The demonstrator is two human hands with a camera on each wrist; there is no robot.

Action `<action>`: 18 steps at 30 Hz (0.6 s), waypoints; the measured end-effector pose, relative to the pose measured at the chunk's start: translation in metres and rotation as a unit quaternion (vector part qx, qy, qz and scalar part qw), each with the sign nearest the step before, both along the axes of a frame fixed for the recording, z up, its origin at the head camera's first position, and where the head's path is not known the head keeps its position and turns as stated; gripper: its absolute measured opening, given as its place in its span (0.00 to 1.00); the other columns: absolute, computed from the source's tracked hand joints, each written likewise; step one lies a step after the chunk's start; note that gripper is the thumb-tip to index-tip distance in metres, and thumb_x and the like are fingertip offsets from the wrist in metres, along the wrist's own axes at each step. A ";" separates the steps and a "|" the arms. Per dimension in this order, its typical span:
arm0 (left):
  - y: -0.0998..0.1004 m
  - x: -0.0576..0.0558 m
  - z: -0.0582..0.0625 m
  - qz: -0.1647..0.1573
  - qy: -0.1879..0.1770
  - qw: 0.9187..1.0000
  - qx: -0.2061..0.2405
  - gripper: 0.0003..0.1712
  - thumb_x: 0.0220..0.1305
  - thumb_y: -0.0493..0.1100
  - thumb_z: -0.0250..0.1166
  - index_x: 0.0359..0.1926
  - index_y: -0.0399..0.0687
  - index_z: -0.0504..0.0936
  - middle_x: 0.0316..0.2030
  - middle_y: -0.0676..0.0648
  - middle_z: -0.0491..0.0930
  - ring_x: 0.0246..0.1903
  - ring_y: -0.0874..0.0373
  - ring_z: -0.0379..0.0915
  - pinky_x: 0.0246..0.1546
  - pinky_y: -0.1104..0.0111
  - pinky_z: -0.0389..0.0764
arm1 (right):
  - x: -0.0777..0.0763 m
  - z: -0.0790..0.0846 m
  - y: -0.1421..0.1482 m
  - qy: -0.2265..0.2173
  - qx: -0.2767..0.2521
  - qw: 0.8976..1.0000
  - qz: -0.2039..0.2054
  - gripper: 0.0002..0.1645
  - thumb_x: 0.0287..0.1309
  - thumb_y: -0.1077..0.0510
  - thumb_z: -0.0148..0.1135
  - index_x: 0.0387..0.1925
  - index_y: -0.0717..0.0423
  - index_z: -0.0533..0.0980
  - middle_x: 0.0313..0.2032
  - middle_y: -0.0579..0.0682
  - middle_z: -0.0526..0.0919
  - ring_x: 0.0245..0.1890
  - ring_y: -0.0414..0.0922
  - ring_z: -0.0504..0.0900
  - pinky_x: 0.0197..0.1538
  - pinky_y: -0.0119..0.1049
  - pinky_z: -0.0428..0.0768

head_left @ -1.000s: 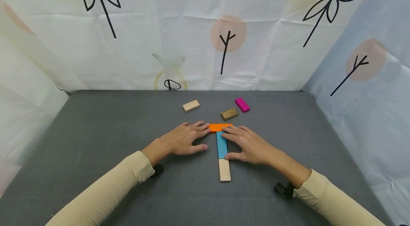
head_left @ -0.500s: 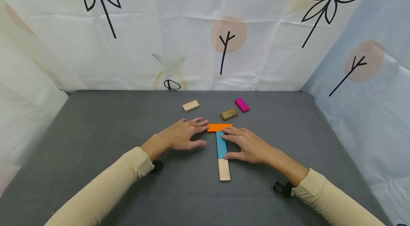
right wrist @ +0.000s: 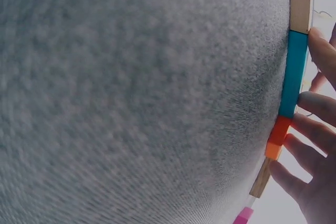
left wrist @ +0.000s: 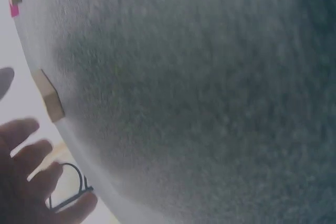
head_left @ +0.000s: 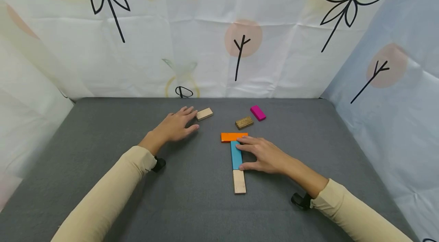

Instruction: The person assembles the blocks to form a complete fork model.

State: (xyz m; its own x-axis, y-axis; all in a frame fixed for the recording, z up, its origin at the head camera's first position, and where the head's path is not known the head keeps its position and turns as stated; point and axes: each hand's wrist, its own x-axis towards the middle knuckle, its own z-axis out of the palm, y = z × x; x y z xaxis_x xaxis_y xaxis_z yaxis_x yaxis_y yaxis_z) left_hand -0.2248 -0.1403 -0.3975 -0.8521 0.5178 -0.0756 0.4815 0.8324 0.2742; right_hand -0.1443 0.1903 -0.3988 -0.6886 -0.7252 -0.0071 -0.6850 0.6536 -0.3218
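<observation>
My left hand [head_left: 175,124] reaches to the left end of a pale wooden block [head_left: 204,114] with its fingers extended. In the left wrist view a gap shows between those fingers [left wrist: 44,179] and the block [left wrist: 50,97]; the hand holds nothing. My right hand [head_left: 264,155] lies with relaxed fingers at an orange block [head_left: 228,137] and a blue block [head_left: 236,156], its thumb by the blue block's near end. The orange block lies crosswise at the blue one's far end. Another pale wooden block [head_left: 239,182] continues the line from the blue block's near end.
Behind the orange block lie a brown wood-grain block [head_left: 244,122] and a magenta block [head_left: 258,113], apart from each other. All the blocks lie on a grey cloth-covered table [head_left: 192,204]. White printed curtains [head_left: 205,32] stand at the back and sides.
My left hand has left the orange block's left end and moved away and to the left, up to the loose pale block. The right hand has stayed at the orange and blue blocks.
</observation>
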 end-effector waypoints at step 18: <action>0.002 0.005 -0.003 -0.026 -0.026 0.999 -0.005 0.38 0.74 0.58 0.55 0.74 0.41 0.63 0.74 0.38 0.58 0.73 0.37 0.49 0.65 0.37 0.57 | 0.002 0.001 0.000 -0.016 -0.001 1.000 -0.005 0.41 0.60 0.37 0.66 0.66 0.58 0.73 0.70 0.56 0.68 0.70 0.55 0.67 0.65 0.58 0.68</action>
State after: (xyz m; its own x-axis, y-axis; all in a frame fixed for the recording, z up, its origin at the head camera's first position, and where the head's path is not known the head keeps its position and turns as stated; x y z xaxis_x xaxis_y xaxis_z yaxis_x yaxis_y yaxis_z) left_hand -0.2202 -0.1382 -0.4003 -0.8183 0.5610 -0.1250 0.5099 0.8089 0.2927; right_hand -0.1425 0.1905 -0.3975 -0.6952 -0.7182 -0.0277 -0.6678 0.6597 -0.3447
